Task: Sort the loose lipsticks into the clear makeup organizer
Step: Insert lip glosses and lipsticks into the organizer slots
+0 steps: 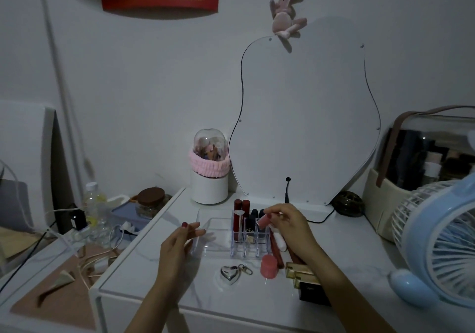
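While the dim white bench [334, 245] carries a fan [442, 240], the left hand [177, 245] rests open beside the organizer [218, 232]; the right hand [290, 227] pinches a pink lipstick [264, 221] above it.

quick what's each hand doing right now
Left hand: open, holding nothing, fingers by the left edge of the clear organizer.
Right hand: closed on a pink lipstick, above the organizer's slots.

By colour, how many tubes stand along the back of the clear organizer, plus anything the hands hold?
Red tubes: 2
Black tubes: 2
Pink lipstick, held in the right hand: 1
Total: 5
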